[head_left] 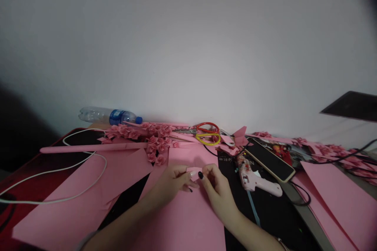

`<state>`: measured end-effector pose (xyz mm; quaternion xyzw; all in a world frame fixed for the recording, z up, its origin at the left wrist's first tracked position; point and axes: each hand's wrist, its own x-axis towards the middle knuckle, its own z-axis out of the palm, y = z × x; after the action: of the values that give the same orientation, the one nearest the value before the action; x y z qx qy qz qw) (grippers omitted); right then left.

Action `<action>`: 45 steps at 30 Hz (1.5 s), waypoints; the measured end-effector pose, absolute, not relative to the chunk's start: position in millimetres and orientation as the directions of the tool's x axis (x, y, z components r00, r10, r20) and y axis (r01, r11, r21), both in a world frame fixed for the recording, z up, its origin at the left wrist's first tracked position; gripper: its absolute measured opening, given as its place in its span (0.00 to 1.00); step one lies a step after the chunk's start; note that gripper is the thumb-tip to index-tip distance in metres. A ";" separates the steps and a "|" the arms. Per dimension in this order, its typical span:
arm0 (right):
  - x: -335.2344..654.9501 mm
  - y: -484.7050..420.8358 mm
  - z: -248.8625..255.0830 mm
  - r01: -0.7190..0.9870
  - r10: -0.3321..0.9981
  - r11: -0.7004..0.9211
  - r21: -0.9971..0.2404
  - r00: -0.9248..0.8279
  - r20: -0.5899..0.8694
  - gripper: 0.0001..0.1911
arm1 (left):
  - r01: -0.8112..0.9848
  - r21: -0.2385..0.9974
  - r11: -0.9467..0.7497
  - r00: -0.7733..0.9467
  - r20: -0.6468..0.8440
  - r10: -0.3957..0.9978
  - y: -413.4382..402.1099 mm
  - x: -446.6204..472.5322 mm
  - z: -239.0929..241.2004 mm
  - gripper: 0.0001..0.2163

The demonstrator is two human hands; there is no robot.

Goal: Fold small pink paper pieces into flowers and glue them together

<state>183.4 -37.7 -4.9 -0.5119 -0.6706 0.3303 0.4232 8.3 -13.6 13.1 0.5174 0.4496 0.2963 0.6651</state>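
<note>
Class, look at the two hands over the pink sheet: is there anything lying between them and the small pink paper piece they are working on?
Nothing visible does. The left hand and right hand both already pinch the small pink paper piece between their fingertips, above the pink sheet. The glue gun lies off to the right, apart from them.

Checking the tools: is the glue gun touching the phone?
Cannot tell. In the head view the glue gun lies close beside the phone, the dim picture showing neither gap nor contact.
</note>
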 end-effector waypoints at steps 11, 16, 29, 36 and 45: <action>186.0 -35.3 1.5 0.409 0.888 0.460 -0.788 -0.226 0.402 0.17 | 0.044 0.947 0.318 0.403 -0.308 0.862 -15.9 10.4 13.3 0.19; 184.8 -37.4 4.1 0.415 0.876 0.482 -0.772 -0.237 0.420 0.20 | 0.045 0.945 0.325 0.399 -0.315 0.861 -16.8 11.6 15.5 0.19; 186.0 -38.7 3.5 0.498 0.734 0.658 -0.565 -0.252 0.631 0.23 | -0.044 0.914 0.402 0.361 -0.361 0.860 -19.2 16.4 20.9 0.18; 185.7 -39.2 8.0 0.480 0.697 0.704 -0.523 -0.327 0.638 0.26 | -0.098 0.891 0.444 0.381 -0.379 0.843 -15.4 13.2 11.4 0.19; 187.7 -40.0 11.0 0.484 0.693 0.715 -0.505 -0.395 0.603 0.27 | -0.159 0.874 0.459 0.368 -0.379 0.849 -12.1 11.1 1.5 0.21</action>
<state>187.7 -40.0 11.0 -0.3563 -0.8257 0.1250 0.4191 11.1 -12.1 1.5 0.3891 0.4437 0.3452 0.7298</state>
